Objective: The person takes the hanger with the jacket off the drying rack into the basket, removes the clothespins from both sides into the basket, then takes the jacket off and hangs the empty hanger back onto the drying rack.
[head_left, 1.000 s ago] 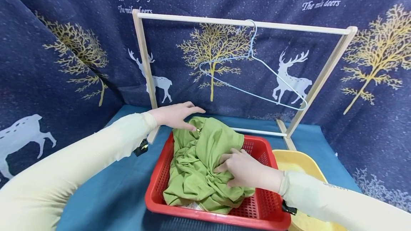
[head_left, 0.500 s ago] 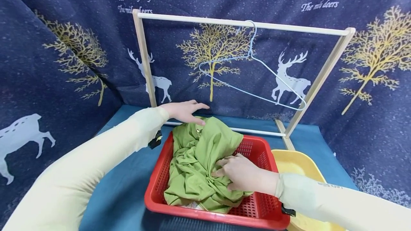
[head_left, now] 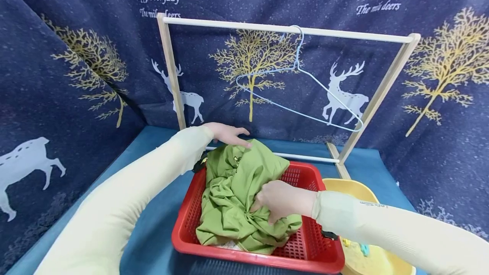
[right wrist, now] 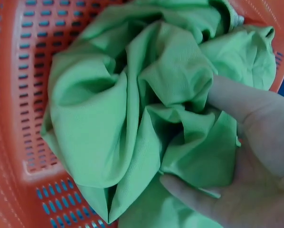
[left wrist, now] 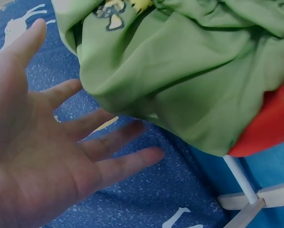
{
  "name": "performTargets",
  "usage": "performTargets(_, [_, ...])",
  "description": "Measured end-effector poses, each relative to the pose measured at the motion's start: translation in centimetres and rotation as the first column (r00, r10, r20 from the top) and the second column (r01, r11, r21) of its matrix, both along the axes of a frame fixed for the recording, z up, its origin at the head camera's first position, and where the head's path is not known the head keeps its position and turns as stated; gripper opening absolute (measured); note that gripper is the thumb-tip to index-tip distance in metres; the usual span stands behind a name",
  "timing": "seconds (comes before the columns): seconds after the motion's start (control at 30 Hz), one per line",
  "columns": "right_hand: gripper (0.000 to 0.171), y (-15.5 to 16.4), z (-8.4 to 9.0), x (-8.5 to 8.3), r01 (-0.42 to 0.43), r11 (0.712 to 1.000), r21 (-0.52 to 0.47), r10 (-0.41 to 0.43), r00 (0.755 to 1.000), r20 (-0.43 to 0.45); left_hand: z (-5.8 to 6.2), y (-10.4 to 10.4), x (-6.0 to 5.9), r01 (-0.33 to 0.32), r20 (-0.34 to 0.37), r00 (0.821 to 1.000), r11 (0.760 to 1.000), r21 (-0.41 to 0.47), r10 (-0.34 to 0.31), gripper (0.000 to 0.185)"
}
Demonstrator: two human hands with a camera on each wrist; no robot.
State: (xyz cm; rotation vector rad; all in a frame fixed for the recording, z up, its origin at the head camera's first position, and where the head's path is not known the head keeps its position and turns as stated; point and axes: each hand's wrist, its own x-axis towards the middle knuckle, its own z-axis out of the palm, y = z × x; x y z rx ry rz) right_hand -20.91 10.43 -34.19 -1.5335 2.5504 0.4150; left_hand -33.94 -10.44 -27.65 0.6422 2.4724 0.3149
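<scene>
A crumpled green garment (head_left: pixel 225 224) with a small printed figure near its far end lies heaped in a red basket (head_left: pixel 248 257). My right hand (head_left: pixel 278 198) pinches the cloth around its middle, drawing folds together there. In the right wrist view the thumb and a finger press into these gathered folds. My left hand (head_left: pixel 230 134) is over the far edge of the garment, fingers spread. Seen from the left wrist, the left palm (left wrist: pixel 47 156) faces the hanging cloth, fingertips right at its edge, with nothing in the hand.
Behind the basket stands a wooden rack (head_left: pixel 229 25) with a pale blue hanger (head_left: pixel 280 104) on its top bar. A yellow basin (head_left: pixel 345 185) holding small coloured items sits to the right, partly under the right sleeve. A dark blue printed cloth (head_left: pixel 214 54) hangs behind.
My left hand has moved to the right and slightly down over the garment's far edge. The right hand keeps its grip on the cloth, its forearm shifted slightly left.
</scene>
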Motion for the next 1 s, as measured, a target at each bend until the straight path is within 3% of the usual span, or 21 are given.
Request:
performTargets(0.17, [0.05, -0.3, -0.3, -0.3, 0.027, 0.998, 0.061, -0.029, 0.999, 0.02, -0.1, 0.5, -0.7, -0.05, 0.072, 0.996, 0.998, -0.034, 0.052, 0.079])
performTargets(0.37, [0.05, -0.4, -0.5, -0.3, 0.066, 0.994, 0.085, -0.069, 0.997, 0.033, -0.7, 0.8, -1.3, -0.063, 0.139, 0.988, 0.998, -0.013, 0.064, 0.077])
performTargets(0.53, [0.05, 0.0, 0.2, -0.2, 0.07, 0.997, 0.039, -0.072, 0.995, 0.069, -1.6, 1.0, -1.4, 0.0, 0.095, 0.995, 0.996, 0.085, -0.008, 0.067])
performTargets(0.67, [0.052, 0.5, 0.5, -0.4, 0.066, 0.998, 0.008, -0.066, 0.994, 0.082, -2.6, 1.0, -1.4, 0.056, 0.037, 0.997, 0.979, 0.197, -0.064, 0.049])
performTargets(0.87, [0.056, 1.2, 0.8, -0.7, 0.032, 0.999, -0.006, -0.032, 0.997, 0.077, -3.0, 1.6, -0.9, 0.021, 0.032, 0.999, 0.943, 0.331, -0.033, 0.007])
performTargets(1.0, [0.057, 1.5, 0.7, -0.9, -0.003, 1.0, -0.029, 0.005, 0.997, 0.077, -2.7, 1.9, -0.4, -0.002, 0.025, 1.0, 0.938, 0.346, -0.007, 0.006])
